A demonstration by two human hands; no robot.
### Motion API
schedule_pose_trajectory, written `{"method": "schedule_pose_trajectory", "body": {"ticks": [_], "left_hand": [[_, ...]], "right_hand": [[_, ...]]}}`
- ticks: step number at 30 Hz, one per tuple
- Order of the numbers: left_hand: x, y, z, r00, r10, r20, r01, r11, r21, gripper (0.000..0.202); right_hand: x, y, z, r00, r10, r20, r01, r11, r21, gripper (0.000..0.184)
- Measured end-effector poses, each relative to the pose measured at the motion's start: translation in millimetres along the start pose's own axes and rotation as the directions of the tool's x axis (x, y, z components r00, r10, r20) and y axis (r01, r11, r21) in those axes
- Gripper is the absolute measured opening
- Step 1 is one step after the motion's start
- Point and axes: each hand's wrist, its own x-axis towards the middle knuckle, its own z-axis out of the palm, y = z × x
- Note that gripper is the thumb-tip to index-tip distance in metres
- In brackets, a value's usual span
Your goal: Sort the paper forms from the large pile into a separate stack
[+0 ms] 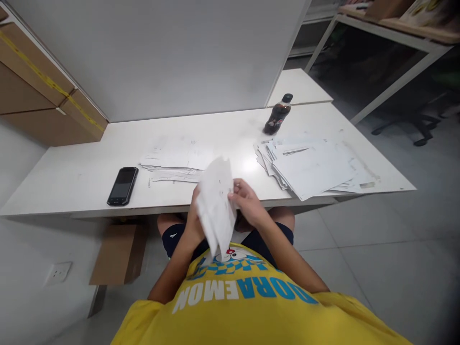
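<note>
By the long white table (86,177), my left hand (193,221) grips loose white paper sheets (216,203); my right hand (249,203) pinches their edge, best kept light.

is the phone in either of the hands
No, the phone lies on the table, while the left hand and right hand are both on the papers.

Table (89,153) bright; glare spot nearer me than the bottle (277,117) and left of it. Deep shadow under the desk (391,34), right of the bottle. Papers (217,203) I hold: motion-blurred. Frame edges stretched, wide-angle.
</note>
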Motion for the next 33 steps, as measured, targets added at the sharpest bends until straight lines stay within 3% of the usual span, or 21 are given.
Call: {"method": "schedule_pose_trajectory", "body": {"ticks": [2, 5, 7, 9, 12, 14, 16, 18, 20, 22, 25, 29, 33], "left_hand": [[8.8, 2.4, -19.4, 0.998, 0.014, 0.056, -0.006, 0.99, -0.14, 0.082], [28.9, -4.9, -37.4, 0.986, 0.073, 0.15, -0.015, 0.933, -0.358, 0.079], [44.3, -16.0, -35.0, 0.976, 0.075, 0.203, 0.006, 0.928, -0.372, 0.064], [57.5, -30.3, -21.4, 0.98, 0.026, 0.2, 0.035, 0.955, -0.294, 0.053], [67.8, -50.7, 7.0, 0.993, -0.04, 0.115, 0.063, 0.977, -0.204, 0.046], [69.1, -60.1, 22.1, 0.998, -0.043, 0.054, 0.051, 0.987, -0.153, 0.041], [68.4, -66.5, 30.6, 0.999, -0.044, 0.002, 0.044, 0.99, -0.131, 0.037], [67.2, -71.1, 33.9, 0.997, -0.073, -0.034, 0.066, 0.985, -0.16, 0.038], [66.3, -74.1, 34.4, 0.993, -0.109, -0.046, 0.099, 0.977, -0.189, 0.041], [66.0, -74.3, 33.7, 0.991, -0.126, -0.037, 0.118, 0.978, -0.172, 0.043], [65.8, -69.1, 30.7, 0.993, -0.104, -0.052, 0.096, 0.987, -0.132, 0.041], [62.3, -65.9, 27.4, 0.994, -0.072, -0.078, 0.058, 0.984, -0.17, 0.043], [53.2, -76.5, 40.9, 0.987, -0.062, -0.147, 0.031, 0.979, -0.203, 0.054]], "right_hand": [[8.3, -26.1, -21.9, 0.971, -0.234, -0.045, 0.204, 0.916, -0.346, 0.027], [20.2, -70.6, -49.0, 0.911, -0.397, 0.114, 0.352, 0.603, -0.716, 0.03], [28.3, -90.4, -56.0, 0.89, -0.378, 0.254, 0.406, 0.408, -0.818, 0.035], [36.7, -96.2, -55.0, 0.878, -0.304, 0.369, 0.448, 0.254, -0.857, 0.04], [46.5, -85.6, -51.9, 0.854, -0.188, 0.485, 0.514, 0.161, -0.842, 0.043], [47.4, -75.5, -58.9, 0.84, -0.198, 0.506, 0.538, 0.17, -0.826, 0.04], [43.1, -66.1, -76.0, 0.841, -0.309, 0.444, 0.516, 0.212, -0.83, 0.04], [36.3, -53.0, -99.2, 0.848, -0.457, 0.27, 0.436, 0.31, -0.845, 0.052], [30.9, -32.3, -120.6, 0.849, -0.528, 0.005, 0.308, 0.488, -0.817, 0.073], [28.7, -6.3, -133.7, 0.876, -0.438, -0.202, 0.196, 0.705, -0.681, 0.089], [29.8, 25.9, -137.2, 0.951, -0.201, -0.236, 0.086, 0.901, -0.424, 0.08], [31.2, 39.4, -130.1, 0.961, -0.155, -0.23, 0.079, 0.948, -0.309, 0.05], [28.6, 43.8, -121.3, 0.962, -0.057, -0.265, 0.007, 0.982, -0.186, 0.042]]}}
